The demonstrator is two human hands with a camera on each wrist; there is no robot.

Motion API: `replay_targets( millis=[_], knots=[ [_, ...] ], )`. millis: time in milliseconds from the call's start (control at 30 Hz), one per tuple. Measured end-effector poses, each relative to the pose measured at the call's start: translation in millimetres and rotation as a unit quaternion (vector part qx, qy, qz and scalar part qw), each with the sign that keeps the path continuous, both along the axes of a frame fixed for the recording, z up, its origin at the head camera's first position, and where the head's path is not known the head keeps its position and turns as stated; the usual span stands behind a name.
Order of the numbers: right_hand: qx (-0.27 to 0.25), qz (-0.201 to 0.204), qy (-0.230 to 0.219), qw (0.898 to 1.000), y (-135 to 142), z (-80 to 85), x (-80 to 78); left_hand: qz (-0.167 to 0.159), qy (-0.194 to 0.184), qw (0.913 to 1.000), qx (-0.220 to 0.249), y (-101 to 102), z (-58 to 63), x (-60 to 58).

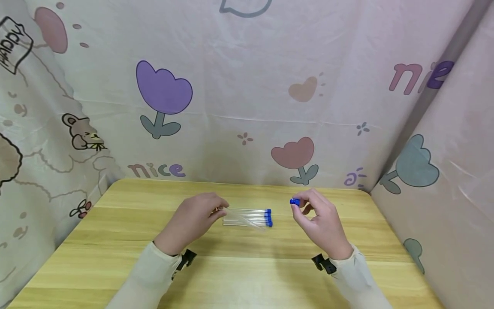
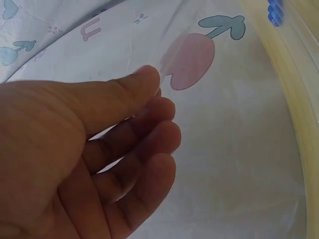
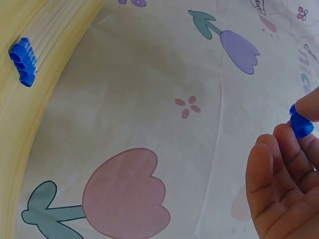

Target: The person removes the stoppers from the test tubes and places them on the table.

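Observation:
My left hand (image 1: pixel 194 219) pinches the end of a clear, thin test tube (image 1: pixel 251 223) between thumb and forefinger. The tube slants down to the right, its far end bare of any cap, and in the left wrist view it is faint against the curtain. Between the thumb and fingertips of my right hand (image 1: pixel 320 221) is a small blue cap (image 3: pixel 301 124), held apart from the tube. Below and between the hands, several clear test tubes (image 1: pixel 235 224) lie side by side on the table, their blue caps (image 1: pixel 269 218) all at the right end.
The wooden table (image 1: pixel 239 279) reaches back to a patterned curtain (image 1: pixel 239 86), which also hangs along the left and right sides. A black wrist mount (image 1: pixel 187 259) sits at the left cuff, and another black mount (image 1: pixel 324 264) at the right.

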State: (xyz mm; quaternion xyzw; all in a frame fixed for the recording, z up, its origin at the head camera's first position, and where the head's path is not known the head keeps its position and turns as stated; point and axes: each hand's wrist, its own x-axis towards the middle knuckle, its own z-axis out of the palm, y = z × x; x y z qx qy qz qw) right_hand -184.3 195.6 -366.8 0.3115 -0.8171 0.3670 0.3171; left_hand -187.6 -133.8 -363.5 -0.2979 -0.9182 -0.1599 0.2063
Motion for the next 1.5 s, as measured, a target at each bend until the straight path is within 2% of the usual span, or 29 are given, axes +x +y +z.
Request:
replay_targets(
  millis=[267, 500, 633, 933, 1133, 1500],
  knots=[
    [0.009, -0.003, -0.004, 1.000, -1.1, -0.9, -1.2, 0.017, -0.032, 0.9993, -0.009, 8.9, -9.9, -3.8],
    [0.015, -0.009, -0.006, 1.000, -0.9, -0.9, -2.5, 0.001, -0.050, 0.9987, -0.009, 21.7, -21.6, -11.4],
    [0.017, -0.014, -0.013, 1.000, -1.5, 0.4, -3.2, 0.003, -0.060, 0.9981, -0.012, 24.5, -28.6, -15.6],
    [0.016, -0.009, -0.022, 1.000, -2.2, -2.3, -3.5, 0.006, -0.077, 0.9970, -0.009, 24.3, -46.7, -22.9],
    [0.012, -0.003, -0.029, 1.000, -2.6, 0.4, -1.0, 0.013, -0.086, 0.9960, -0.018, 19.6, -55.1, -23.5],
    [0.027, -0.007, -0.028, 0.999, -3.2, 0.3, -0.9, 0.020, -0.146, 0.9883, -0.039, 13.7, -71.7, -32.3]
  ],
)
